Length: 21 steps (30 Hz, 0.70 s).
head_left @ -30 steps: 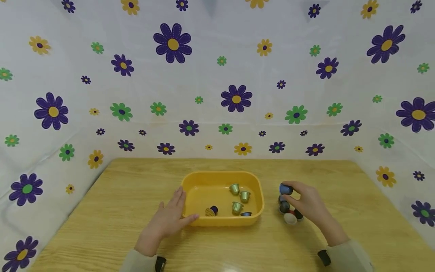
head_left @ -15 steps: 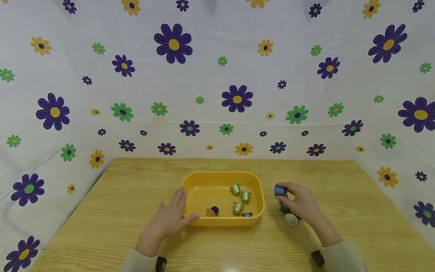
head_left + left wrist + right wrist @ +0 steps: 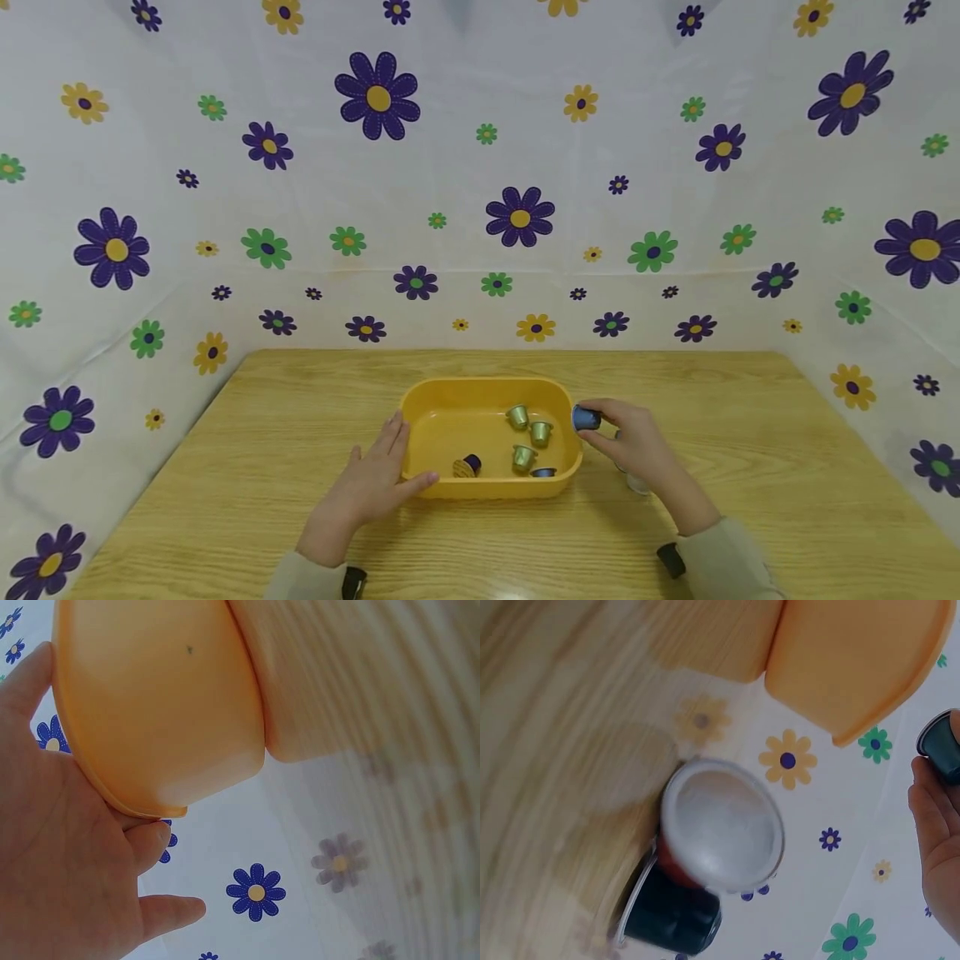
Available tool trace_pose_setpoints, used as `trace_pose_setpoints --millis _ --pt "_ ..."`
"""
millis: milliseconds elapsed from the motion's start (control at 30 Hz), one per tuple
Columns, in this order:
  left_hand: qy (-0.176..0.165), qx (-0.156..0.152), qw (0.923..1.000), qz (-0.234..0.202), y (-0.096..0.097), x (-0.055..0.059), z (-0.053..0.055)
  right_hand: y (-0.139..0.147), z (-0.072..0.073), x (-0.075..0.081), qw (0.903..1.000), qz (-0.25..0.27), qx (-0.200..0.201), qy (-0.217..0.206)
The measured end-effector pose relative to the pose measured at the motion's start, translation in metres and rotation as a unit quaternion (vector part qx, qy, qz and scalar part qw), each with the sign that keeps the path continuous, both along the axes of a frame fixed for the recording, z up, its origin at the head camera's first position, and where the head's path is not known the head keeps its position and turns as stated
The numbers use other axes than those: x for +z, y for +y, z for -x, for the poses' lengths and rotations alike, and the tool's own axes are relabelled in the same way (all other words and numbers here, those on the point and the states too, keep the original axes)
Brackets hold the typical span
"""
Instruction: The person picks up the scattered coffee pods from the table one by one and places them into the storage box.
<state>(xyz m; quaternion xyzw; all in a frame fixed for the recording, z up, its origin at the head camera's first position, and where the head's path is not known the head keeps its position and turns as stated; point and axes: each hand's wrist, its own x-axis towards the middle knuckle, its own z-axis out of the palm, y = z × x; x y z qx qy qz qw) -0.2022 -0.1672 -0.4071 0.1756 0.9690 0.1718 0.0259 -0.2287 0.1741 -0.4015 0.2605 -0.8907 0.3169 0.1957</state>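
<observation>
A yellow plastic tub sits mid-table. My left hand rests on its left end with straight fingers; in the left wrist view the thumb and fingertips touch the rim. My right hand pinches a blue coffee capsule between thumb and fingers, right at the tub's right rim. The right wrist view shows that capsule at the edge. Inside the tub lie several green capsules, a dark purple one with a gold lid and a blue one, partly hidden by the front wall.
Right of the tub, mostly hidden behind my right hand, is a small pile of capsules. The right wrist view shows a pale-lidded capsule and a dark capsule there. A white cloth with flowers encloses the wooden table.
My right hand has carried the blue capsule left from above the pile to the tub's right rim. The left hand and the capsules in the tub have stayed put.
</observation>
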Motion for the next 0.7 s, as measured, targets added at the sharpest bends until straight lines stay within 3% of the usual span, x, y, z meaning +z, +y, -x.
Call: trace_pose_setpoints --millis 433,700 --pt "-0.004 0.001 1.0000 -0.002 -0.001 0.002 -0.002 -0.040 0.004 0.004 0.9987 0.006 0.033 -0.039" --pt "-0.004 -0.001 1.0000 0.001 -0.002 0.001 -0.001 -0.061 0.010 0.007 0.9973 0.009 0.065 -0.032"
